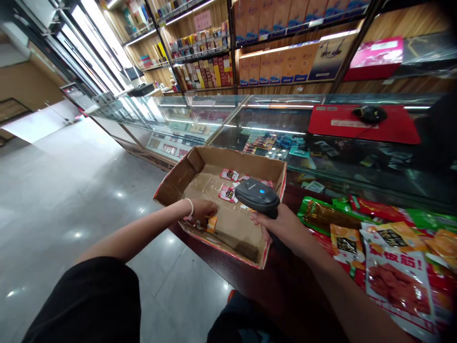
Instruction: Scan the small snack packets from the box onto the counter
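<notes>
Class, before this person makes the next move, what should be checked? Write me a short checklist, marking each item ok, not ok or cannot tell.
1. Scanner in hand: ok. The right hand grips the handheld scanner, and a blue light shows on it.
2. Left hand at a packet: ok. The left hand is down in the cardboard box, at an orange packet.
3. Firm grip on that packet: cannot tell. The fingers partly hide it.
4. Barcode facing the scanner: cannot tell. None is readable.
5. All red-and-white packets fully visible: not ok. The scanner covers some partly.
</notes>
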The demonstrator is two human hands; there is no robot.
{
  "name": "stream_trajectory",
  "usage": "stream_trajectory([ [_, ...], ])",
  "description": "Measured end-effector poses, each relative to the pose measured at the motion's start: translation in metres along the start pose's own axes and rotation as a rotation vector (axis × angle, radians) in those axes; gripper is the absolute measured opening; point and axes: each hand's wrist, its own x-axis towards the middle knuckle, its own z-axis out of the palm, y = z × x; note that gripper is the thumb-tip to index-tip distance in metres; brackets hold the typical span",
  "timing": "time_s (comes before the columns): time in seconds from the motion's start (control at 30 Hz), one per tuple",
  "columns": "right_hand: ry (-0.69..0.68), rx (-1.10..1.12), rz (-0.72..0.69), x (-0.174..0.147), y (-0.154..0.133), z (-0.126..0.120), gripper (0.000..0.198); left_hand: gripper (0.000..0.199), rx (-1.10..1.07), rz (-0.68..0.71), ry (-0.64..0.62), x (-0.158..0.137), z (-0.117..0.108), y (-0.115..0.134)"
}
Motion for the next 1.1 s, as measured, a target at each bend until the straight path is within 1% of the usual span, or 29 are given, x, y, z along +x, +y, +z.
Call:
stream_trajectory([
  [0.13, 0.009, -0.066, -0.045, 0.000, 0.001, 0.001, 0.022, 0.022, -0.071, -0.021, 0.023, 0.001, 0.000, -0.004],
  [0.23, 0.006, -0.079, -0.071, 0.000, 0.002, 0.002, 0.021, 0.016, -0.177, -0.041, 0.065, -0.003, -0.002, -0.007],
  [0.27, 0.015, -0.069, -0.071, -0.001, 0.002, 0.002, 0.022, 0.017, -0.230, -0.045, 0.088, -0.005, -0.004, -0.008],
  [0.33, 0.037, -0.039, -0.083, -0.004, 0.002, 0.003, 0.024, 0.022, -0.337, -0.050, 0.179, -0.010, -0.013, -0.008],
  [0.43, 0.072, -0.001, -0.138, -0.013, 0.000, 0.003, 0.026, 0.020, -0.504, -0.029, 0.391, -0.018, -0.031, -0.004],
  [0.5, 0.087, 0.016, -0.171, -0.022, -0.003, 0.002, 0.026, 0.025, -0.687, -0.010, 0.552, -0.023, -0.042, 0.006],
  [0.6, 0.105, 0.002, -0.210, -0.039, -0.008, -0.001, 0.029, 0.026, -1.085, 0.030, 0.759, -0.026, -0.053, 0.032],
  [0.63, 0.121, -0.012, -0.220, -0.045, -0.010, -0.003, 0.030, 0.023, -1.235, 0.068, 0.802, -0.025, -0.056, 0.043],
  [0.7, 0.149, -0.034, -0.228, -0.056, -0.011, -0.007, 0.032, 0.015, -1.547, 0.160, 0.834, -0.022, -0.059, 0.065],
  [0.73, 0.161, -0.037, -0.228, -0.061, -0.011, -0.009, 0.033, 0.010, -1.705, 0.197, 0.823, -0.019, -0.061, 0.076],
  [0.77, 0.167, -0.035, -0.228, -0.066, -0.011, -0.012, 0.034, 0.008, -1.858, 0.231, 0.783, -0.015, -0.062, 0.087],
  [0.8, 0.175, -0.034, -0.230, -0.072, -0.010, -0.014, 0.035, 0.010, -1.999, 0.273, 0.714, -0.012, -0.064, 0.098],
  [0.87, 0.208, -0.035, -0.234, -0.086, -0.009, -0.020, 0.036, 0.017, -2.204, 0.409, 0.517, -0.006, -0.067, 0.120],
  [0.93, 0.258, -0.033, -0.234, -0.101, -0.008, -0.025, 0.035, 0.033, -2.282, 0.575, 0.324, -0.004, -0.071, 0.143],
  [0.97, 0.287, -0.030, -0.229, -0.109, -0.007, -0.028, 0.034, 0.044, -2.286, 0.635, 0.256, -0.004, -0.073, 0.154],
  [1.0, 0.316, -0.027, -0.220, -0.117, -0.006, -0.030, 0.033, 0.053, -2.279, 0.670, 0.208, -0.004, -0.075, 0.165],
  [1.03, 0.342, -0.026, -0.210, -0.124, -0.005, -0.032, 0.032, 0.058, -2.264, 0.687, 0.170, -0.004, -0.076, 0.174],
  [1.1, 0.392, -0.034, -0.191, -0.136, -0.001, -0.036, 0.033, 0.056, -2.228, 0.688, 0.118, -0.002, -0.078, 0.186],
])
